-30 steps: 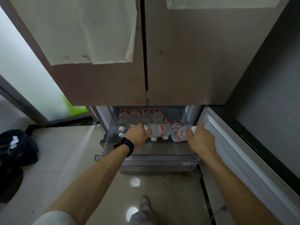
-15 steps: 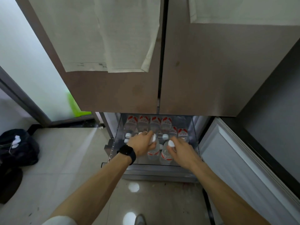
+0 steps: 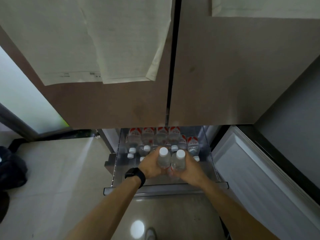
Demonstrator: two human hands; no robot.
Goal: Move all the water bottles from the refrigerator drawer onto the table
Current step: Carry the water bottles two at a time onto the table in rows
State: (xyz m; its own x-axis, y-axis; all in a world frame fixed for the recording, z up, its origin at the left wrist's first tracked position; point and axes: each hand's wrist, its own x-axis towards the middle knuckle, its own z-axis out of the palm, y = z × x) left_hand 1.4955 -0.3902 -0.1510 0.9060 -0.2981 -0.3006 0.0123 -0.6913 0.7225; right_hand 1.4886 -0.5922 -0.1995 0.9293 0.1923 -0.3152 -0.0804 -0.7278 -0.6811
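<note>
While both bottles stand upright over the drawer [image 3: 166, 186], left hand [image 3: 150, 168] fingers wrap one bottle [image 3: 163, 159], right hand [image 3: 191, 170] fingers the other bottle [image 3: 178, 161].

I am standing on a glossy pale tile floor [image 3: 52, 170] reflecting a ceiling light. Daylight is coming through a frosted window [image 3: 22, 94] left. A dark bag [image 3: 10, 170] is lying beside it.

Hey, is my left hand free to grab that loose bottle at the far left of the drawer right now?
Probably not yet. Your left hand is wrapped around a bottle, held upright beside the one in your right hand. The far-left bottle lies uncovered in the drawer, so the way is open once you put yours down.
</note>
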